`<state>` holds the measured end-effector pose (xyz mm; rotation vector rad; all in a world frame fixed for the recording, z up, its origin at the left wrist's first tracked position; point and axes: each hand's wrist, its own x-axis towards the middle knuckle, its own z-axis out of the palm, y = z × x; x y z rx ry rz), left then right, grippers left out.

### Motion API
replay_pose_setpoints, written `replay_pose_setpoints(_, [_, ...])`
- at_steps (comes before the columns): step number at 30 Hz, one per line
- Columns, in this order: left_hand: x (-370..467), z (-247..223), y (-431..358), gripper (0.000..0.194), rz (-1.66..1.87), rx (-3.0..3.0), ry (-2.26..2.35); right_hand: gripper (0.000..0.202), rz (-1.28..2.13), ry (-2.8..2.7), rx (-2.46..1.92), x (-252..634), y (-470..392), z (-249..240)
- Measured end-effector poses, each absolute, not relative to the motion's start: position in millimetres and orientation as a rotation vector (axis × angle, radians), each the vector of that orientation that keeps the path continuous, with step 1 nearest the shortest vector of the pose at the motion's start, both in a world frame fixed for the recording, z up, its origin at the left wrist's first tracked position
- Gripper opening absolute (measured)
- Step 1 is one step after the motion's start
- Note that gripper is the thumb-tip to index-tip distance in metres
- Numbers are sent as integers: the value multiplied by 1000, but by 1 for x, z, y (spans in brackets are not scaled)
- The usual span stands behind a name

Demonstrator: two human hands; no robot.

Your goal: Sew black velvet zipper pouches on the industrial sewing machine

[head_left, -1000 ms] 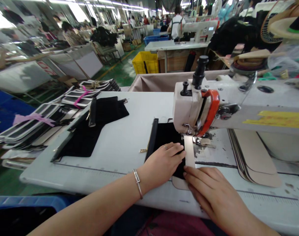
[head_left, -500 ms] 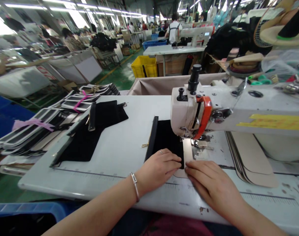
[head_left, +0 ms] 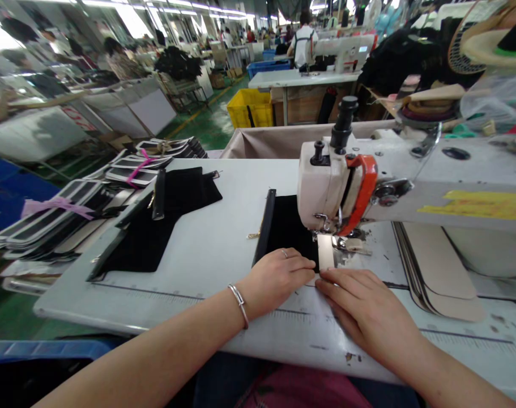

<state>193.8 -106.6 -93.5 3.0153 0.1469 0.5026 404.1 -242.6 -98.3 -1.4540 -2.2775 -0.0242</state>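
My left hand (head_left: 277, 279) lies flat with outstretched fingers on a black fabric piece (head_left: 286, 224). A dark strip (head_left: 264, 229) with a gold zipper pull runs along that fabric's left edge. Fingertips of my right hand (head_left: 362, 303) rest on the near end of a beige panel (head_left: 325, 252), beside the black fabric's right edge. This hand is also flat, its fingers extended together. Both pieces run under the head of a white sewing machine (head_left: 311, 181) with an orange guard (head_left: 363, 190). The needle point is largely hidden.
Another black piece with zippers (head_left: 139, 243) lies on the table (head_left: 224, 243) to the left. Tied bundles of panels (head_left: 58, 218) sit beyond it. Beige panels (head_left: 440, 266) are stacked under the machine arm. A blue crate (head_left: 45, 351) stands at lower left.
The black fabric and beige panel have slid away from me, farther under the machine head. Both hands have followed them forward, still lying flat. The view has shifted slightly.
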Motion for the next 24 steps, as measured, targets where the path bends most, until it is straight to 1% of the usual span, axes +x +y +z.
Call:
replay_pose_setpoints(4, [200, -95, -98, 20, 527, 3010, 190, 31, -2, -2283, -1478, 405, -235, -95])
replay_pose_setpoints(9, [207, -94, -86, 21, 483, 3026, 222, 35, -7, -2288, -1496, 410, -225, -95])
replay_pose_setpoints(14, [215, -93, -76, 13, 436, 3049, 289, 35, -18, -2305, -1526, 414, -214, -96])
replay_pose_setpoints(17, [220, -94, -70, 10, 466, 3046, 330, 35, -38, -2316, -1562, 416, -208, -97])
replay_pose_setpoints(20, [223, -97, -66, 11, 552, 3019, 388, 37, -59, -2307, -1599, 416, -204, -98])
replay_pose_setpoints(24, [227, -100, -63, 17, 612, 2991, 463, 37, -66, -2279, -1645, 414, -200, -101])
